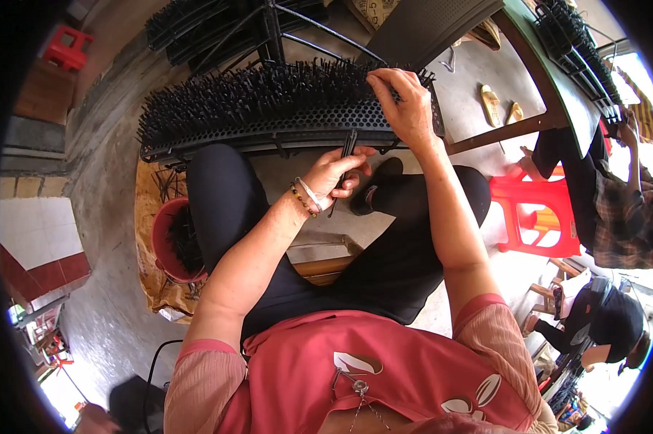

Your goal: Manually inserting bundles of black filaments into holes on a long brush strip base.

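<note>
A long black rack (pixel 243 135) with a perforated face lies across in front of my knees. Many thin black sticks (pixel 225 101) stand packed in its holes. My left hand (pixel 330 176), below the rack's near edge, is closed round a small bundle of thin black rods (pixel 349 142) pointing upward. Over the right end of the rack is my right hand (pixel 407 108), thumb and forefinger brought together at the stick tips. Whatever sits in that pinch is too small to make out against the dark sticks.
Left of my knee a red bucket (pixel 168 249) holds more dark sticks, on a brown sheet (pixel 145 282). A black metal frame (pixel 272 36) rises behind the rack. At right are a table (pixel 550 72), a red stool (pixel 511 213), slippers (pixel 490 105) and other people working.
</note>
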A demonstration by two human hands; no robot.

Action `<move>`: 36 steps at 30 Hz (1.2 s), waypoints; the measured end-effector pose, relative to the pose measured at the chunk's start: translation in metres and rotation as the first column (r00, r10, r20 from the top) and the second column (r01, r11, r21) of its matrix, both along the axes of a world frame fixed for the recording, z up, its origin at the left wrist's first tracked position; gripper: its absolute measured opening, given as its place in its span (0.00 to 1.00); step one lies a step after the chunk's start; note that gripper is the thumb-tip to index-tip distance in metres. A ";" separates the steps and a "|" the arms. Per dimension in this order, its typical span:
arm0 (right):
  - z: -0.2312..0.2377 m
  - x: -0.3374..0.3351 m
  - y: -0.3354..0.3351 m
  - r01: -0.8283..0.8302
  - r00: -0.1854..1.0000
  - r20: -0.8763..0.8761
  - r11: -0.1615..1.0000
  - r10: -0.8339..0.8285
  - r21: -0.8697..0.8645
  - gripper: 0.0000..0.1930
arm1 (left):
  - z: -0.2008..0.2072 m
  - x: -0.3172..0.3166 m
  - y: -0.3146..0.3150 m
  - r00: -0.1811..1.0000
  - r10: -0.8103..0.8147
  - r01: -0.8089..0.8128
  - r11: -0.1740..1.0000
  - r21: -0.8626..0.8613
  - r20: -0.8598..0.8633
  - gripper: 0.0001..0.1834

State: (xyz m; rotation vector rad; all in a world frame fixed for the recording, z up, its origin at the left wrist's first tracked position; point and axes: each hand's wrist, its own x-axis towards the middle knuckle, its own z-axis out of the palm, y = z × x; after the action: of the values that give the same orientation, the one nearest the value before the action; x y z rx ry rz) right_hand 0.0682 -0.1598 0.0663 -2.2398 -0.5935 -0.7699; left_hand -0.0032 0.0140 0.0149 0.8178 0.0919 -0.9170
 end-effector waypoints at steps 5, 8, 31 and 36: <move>-0.005 0.003 0.003 0.097 0.995 -0.002 0.995 -0.097 0.027 0.06 | -0.002 0.000 0.000 1.000 -0.003 0.003 1.000 0.002 0.006 0.16; -0.011 0.006 0.001 0.255 0.967 -0.052 0.963 -0.251 0.091 0.06 | -0.002 0.000 0.001 1.000 -0.009 0.009 1.000 0.015 0.018 0.16; -0.010 0.004 0.000 0.004 0.986 -0.165 0.999 0.003 0.046 0.06 | -0.004 -0.001 0.002 0.999 -0.007 0.007 1.000 -0.010 0.033 0.17; -0.007 0.005 0.000 0.047 0.989 -0.142 0.998 -0.041 0.034 0.08 | -0.001 -0.001 0.002 1.000 -0.012 0.012 1.000 -0.005 0.027 0.18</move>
State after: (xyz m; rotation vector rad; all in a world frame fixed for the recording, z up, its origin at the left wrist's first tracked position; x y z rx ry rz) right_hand 0.0732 -0.1599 0.0591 -2.2577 -0.4592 -0.6317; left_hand -0.0045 0.0163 0.0137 0.8260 0.0615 -0.9168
